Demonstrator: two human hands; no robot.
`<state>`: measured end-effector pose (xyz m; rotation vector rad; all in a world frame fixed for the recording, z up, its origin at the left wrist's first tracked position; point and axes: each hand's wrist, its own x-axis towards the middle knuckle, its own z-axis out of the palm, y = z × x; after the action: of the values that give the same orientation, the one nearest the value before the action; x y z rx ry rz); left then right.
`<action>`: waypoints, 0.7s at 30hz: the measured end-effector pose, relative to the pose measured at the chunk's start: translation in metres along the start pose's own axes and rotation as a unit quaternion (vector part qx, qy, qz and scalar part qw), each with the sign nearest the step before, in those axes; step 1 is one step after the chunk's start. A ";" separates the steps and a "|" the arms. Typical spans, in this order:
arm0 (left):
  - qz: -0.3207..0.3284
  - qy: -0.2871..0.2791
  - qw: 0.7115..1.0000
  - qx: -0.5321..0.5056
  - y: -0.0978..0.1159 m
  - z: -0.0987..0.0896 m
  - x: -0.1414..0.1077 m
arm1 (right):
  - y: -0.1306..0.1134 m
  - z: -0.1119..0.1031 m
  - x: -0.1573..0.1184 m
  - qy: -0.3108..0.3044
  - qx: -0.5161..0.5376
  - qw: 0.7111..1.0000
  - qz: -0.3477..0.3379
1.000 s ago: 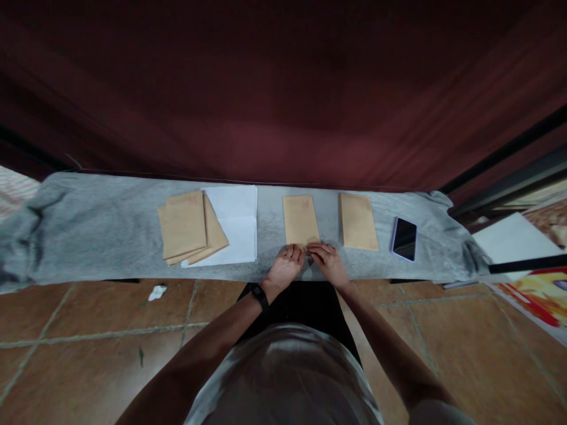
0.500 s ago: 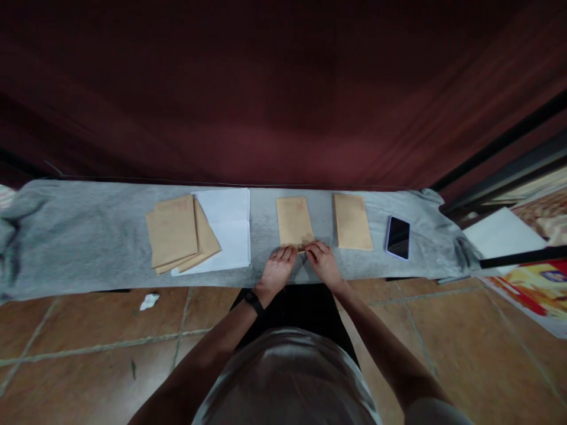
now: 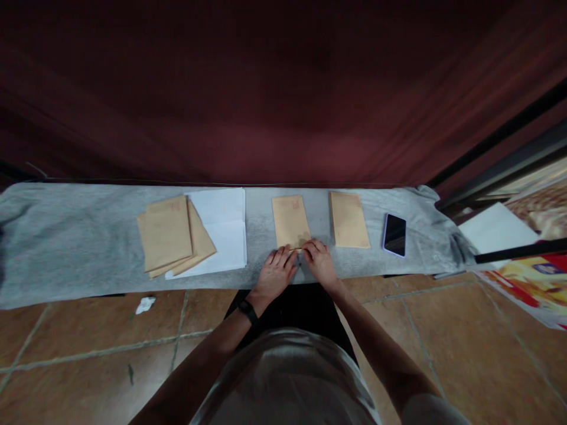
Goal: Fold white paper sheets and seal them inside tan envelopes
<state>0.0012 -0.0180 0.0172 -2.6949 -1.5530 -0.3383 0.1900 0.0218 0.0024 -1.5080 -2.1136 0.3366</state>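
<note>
A brown paper envelope (image 3: 290,219) with a small reddish print lies in front of me on the grey cloth. My left hand (image 3: 277,271), with a dark band on its wrist, has its fingers and thumb at the envelope's near left edge. At the near right corner, my right hand (image 3: 319,264) pinches the same edge with bent fingers. A thin fold shows between the two hands; the fingertips partly hide it. Right of it sits a neat stack of brown envelopes (image 3: 349,221). To the left, several more envelopes (image 3: 167,235) are fanned over white paper sheets (image 3: 225,227).
The grey cloth (image 3: 88,236) covers a long narrow surface against a dark red curtain (image 3: 283,118). A phone (image 3: 394,235) lies at the right. Beyond the right end are a white board (image 3: 498,231) and a colourful printed package (image 3: 543,286). A crumpled tissue (image 3: 145,304) is on the tiled floor.
The fold at the envelope's near edge looks flatter and thinner. My left fingers have spread a little and lie further over the edge. The whole view has shifted slightly.
</note>
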 end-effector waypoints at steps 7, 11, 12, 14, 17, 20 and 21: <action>0.000 -0.005 1.000 -0.010 0.005 0.005 -0.003 | -0.002 0.000 -0.001 0.008 -0.011 1.000 0.001; -0.008 -0.005 1.000 -0.012 0.007 0.012 -0.006 | -0.011 0.001 -0.010 0.006 -0.009 1.000 -0.026; -0.008 -0.003 1.000 -0.013 0.007 0.013 -0.007 | -0.015 0.002 -0.014 -0.001 -0.006 0.999 -0.042; -0.007 -0.002 1.000 -0.013 0.007 0.014 -0.007 | -0.021 0.004 -0.021 -0.017 -0.005 0.998 -0.064; -0.003 -0.006 1.000 -0.016 0.008 0.011 -0.008 | -0.025 0.005 -0.030 -0.030 -0.017 0.997 -0.063; -0.004 -0.008 1.000 -0.017 0.008 0.008 -0.008 | -0.022 0.003 -0.035 -0.027 -0.033 0.997 -0.057; -0.008 -0.008 1.000 -0.017 0.008 0.007 -0.009 | -0.020 0.002 -0.037 -0.023 -0.037 0.997 -0.056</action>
<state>0.0047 -0.0285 0.0093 -2.7190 -1.5892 -0.3478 0.1821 -0.0190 0.0009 -1.4270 -2.2596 0.2584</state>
